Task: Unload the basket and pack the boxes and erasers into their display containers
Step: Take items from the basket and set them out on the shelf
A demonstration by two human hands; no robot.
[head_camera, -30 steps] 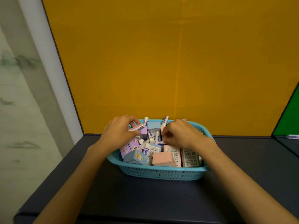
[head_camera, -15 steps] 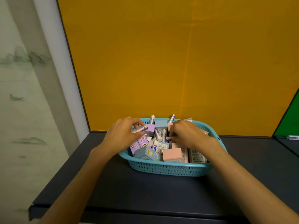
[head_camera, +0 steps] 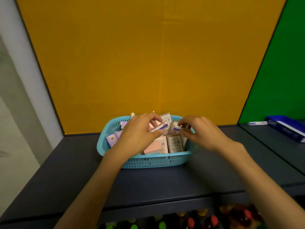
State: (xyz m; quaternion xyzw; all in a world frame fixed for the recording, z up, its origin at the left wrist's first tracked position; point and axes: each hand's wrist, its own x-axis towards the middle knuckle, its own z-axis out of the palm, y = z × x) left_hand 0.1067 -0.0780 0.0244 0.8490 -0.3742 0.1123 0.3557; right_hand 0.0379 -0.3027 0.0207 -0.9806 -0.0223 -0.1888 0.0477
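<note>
My left hand (head_camera: 138,136) pinches one eraser stick (head_camera: 160,127), my right hand (head_camera: 200,132) another (head_camera: 177,128); the basket (head_camera: 148,161) looks nearly full (unloading barely begun).

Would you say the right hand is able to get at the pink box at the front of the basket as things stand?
Probably yes: the pink box lies uncovered on top, beside the right hand, though that hand already pinches a small eraser.

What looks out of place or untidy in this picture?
The boxes in the blue basket lie jumbled, tilted at different angles. One eraser lies alone on the right shelf, apart from the basket.
</note>
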